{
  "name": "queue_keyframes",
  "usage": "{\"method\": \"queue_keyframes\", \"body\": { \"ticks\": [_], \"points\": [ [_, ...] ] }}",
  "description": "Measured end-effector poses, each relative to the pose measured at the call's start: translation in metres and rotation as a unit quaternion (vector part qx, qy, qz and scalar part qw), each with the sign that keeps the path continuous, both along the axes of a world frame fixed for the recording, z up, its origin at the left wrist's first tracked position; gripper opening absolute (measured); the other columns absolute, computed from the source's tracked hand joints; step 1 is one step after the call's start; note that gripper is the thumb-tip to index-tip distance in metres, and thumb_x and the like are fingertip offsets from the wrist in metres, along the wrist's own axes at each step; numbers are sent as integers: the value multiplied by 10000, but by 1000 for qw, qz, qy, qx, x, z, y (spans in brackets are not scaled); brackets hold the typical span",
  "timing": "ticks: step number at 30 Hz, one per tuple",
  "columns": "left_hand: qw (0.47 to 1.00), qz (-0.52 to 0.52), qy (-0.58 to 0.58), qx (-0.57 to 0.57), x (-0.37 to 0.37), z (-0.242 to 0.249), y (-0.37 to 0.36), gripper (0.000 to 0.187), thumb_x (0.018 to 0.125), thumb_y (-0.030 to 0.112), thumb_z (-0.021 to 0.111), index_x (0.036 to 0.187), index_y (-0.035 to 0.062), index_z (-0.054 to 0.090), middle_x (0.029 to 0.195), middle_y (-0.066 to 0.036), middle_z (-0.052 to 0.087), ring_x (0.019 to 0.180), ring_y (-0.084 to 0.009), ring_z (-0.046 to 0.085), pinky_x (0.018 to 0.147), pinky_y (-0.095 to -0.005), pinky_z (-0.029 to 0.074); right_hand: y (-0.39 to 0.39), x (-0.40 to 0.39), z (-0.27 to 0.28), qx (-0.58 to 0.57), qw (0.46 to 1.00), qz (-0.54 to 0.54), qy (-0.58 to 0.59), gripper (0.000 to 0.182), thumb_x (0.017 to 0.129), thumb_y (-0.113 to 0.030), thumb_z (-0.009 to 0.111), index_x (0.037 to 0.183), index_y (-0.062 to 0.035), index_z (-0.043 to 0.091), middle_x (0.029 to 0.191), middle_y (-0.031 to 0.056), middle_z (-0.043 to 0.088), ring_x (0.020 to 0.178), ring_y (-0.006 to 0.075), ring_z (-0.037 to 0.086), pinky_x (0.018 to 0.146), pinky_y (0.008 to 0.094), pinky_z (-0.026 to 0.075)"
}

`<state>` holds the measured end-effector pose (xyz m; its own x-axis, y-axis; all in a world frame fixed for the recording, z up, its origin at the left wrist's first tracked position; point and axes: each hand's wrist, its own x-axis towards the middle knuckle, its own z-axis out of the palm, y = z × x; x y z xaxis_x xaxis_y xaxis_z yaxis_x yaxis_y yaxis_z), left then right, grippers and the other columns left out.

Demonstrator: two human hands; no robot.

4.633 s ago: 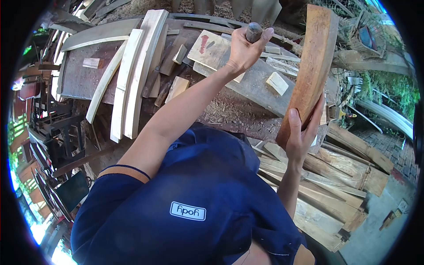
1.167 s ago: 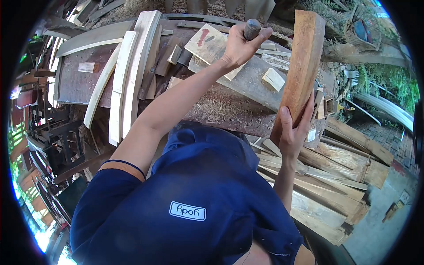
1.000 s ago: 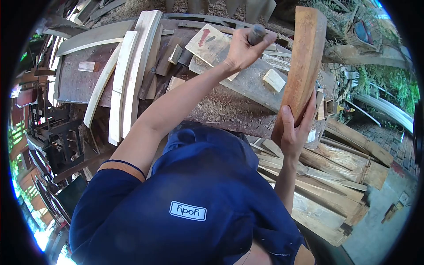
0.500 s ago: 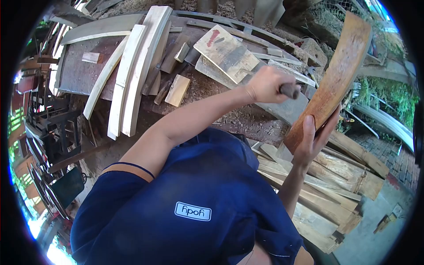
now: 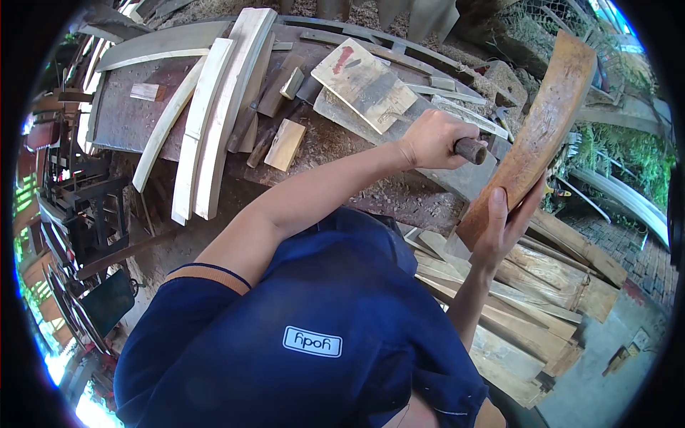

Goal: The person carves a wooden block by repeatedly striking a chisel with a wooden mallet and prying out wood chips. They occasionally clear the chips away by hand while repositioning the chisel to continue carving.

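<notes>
My left hand [image 5: 441, 138] is closed in a fist around a dark round tool handle [image 5: 471, 150]. The handle's blunt end points toward me, and the rest of the tool is hidden behind the fist. My right hand [image 5: 501, 217] grips the lower part of a long, slightly curved brown wooden board [image 5: 540, 128], with the thumb on its near face and the fingers behind. This board stands tilted, its top leaning to the right. A gap separates the fist from the board. Beyond the fist, a pale board with a red mark [image 5: 364, 85] lies on the workbench [image 5: 118, 125].
Long pale wood strips [image 5: 221, 135] lie across the bench on the left, beside small offcuts [image 5: 285, 145]. Wood shavings [image 5: 421, 208] cover the bench's near part. A stack of planks [image 5: 528, 324] sits at lower right. Dark metal machinery [image 5: 93, 192] stands at far left.
My left hand has shifted slightly, and the handle's end shows more and sits a little lower. The top of the curved board has dropped slightly. My right hand's grip is unchanged.
</notes>
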<state>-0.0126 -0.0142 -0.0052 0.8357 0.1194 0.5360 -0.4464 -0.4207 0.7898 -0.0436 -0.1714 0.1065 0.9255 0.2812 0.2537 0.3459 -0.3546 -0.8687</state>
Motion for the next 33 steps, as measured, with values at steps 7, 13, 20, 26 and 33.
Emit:
{"method": "queue_keyframes", "body": {
  "ticks": [7,13,20,26,33],
  "points": [
    [998,36,-27,-39,-3,-4,1,187,681,187,719,832,127,626,717,-92,639,709,-337,646,609,-433,508,11,0,18,149,986,-16,-73,625,926,-240,509,1462,-8,288,838,124,488,704,247,541,538,343,462],
    [997,39,-39,-52,-9,-3,3,202,658,152,724,832,113,630,715,-100,636,698,-337,643,602,-420,507,1,-1,6,-213,969,57,-108,722,880,-210,602,1470,61,287,1400,255,417,1289,354,429,1070,429,335],
    [994,70,-29,-76,-7,1,12,181,641,92,683,812,88,624,698,-122,620,688,-346,637,591,-424,505,16,-7,8,-30,998,55,-28,745,881,-185,589,1503,40,246,1410,269,439,1275,350,471,1058,423,363],
    [985,115,-15,-129,10,-1,38,200,795,150,708,702,42,567,594,-117,578,519,-288,552,510,-339,443,17,3,-9,-103,991,84,-20,784,888,-279,631,1502,34,259,1345,282,516,1205,345,557,1030,412,405],
    [912,129,44,-388,34,8,93,400,905,282,719,628,69,524,542,36,502,477,-33,413,436,-237,328,6,5,-15,-56,997,58,16,802,891,-314,627,1497,58,256,1458,264,393,1342,351,404,1123,426,279]
  ]
}}
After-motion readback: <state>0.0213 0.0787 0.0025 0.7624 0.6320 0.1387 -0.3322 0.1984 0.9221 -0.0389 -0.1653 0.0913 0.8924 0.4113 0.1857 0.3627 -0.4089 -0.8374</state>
